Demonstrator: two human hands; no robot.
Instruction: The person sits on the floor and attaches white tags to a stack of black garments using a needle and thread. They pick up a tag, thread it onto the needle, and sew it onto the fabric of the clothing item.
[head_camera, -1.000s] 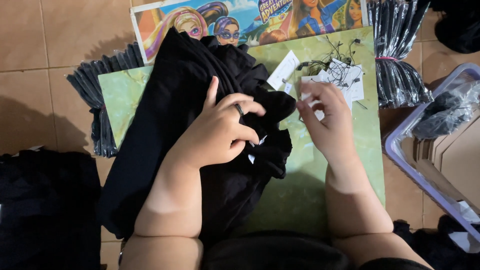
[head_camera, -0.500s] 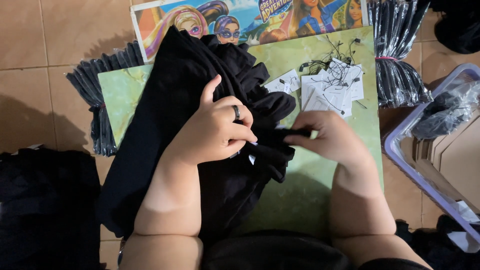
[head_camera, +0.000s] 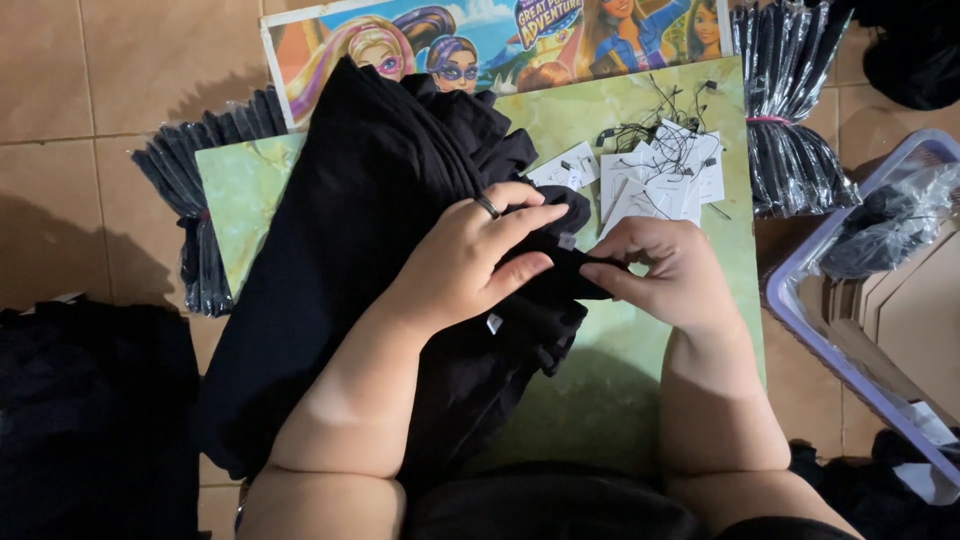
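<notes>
A pile of black garments (head_camera: 370, 230) lies across a small green table (head_camera: 620, 390). My left hand (head_camera: 470, 265), a ring on one finger, rests flat on the pile and presses it down. My right hand (head_camera: 670, 275) pinches the black fabric at the pile's right edge, close to a small white label. Several white paper tags (head_camera: 655, 175) with black strings lie on the table just beyond my right hand.
Bundles of black items in clear bags sit at the left (head_camera: 190, 190) and the upper right (head_camera: 790, 110). A colourful cartoon board (head_camera: 470, 40) lies beyond the table. A lilac plastic tub (head_camera: 800, 300) stands at the right. More dark cloth (head_camera: 90, 420) lies on the tiled floor at left.
My right hand came down from the white tags to the pile's right edge and pinched the black fabric. My left hand flattened out on the pile.
</notes>
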